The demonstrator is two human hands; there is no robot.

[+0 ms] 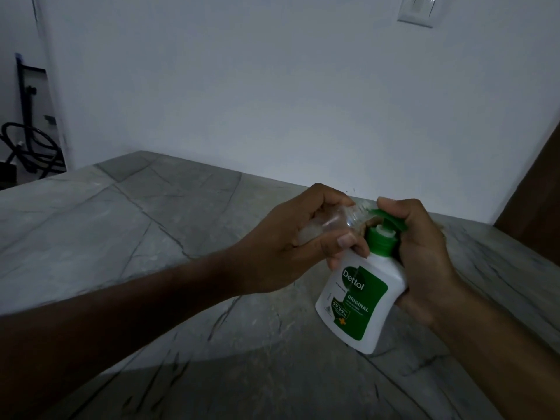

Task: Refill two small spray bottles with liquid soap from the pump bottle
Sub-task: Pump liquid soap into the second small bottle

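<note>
A white pump bottle (360, 304) with a green label and green pump head (383, 221) is held tilted above the grey marble counter (151, 237). My right hand (424, 259) grips it from the right side, with fingers curled over the pump head. My left hand (291, 241) holds a small clear spray bottle (333, 221) on its side, with its open neck at the pump's nozzle. My fingers hide most of that small bottle. No second spray bottle shows.
A white wall rises behind the counter, with a light switch plate (419, 9) at the top right. A dark wooden panel (536, 189) stands at the right edge. Black hoses and a stand (27, 147) sit on the floor at the far left.
</note>
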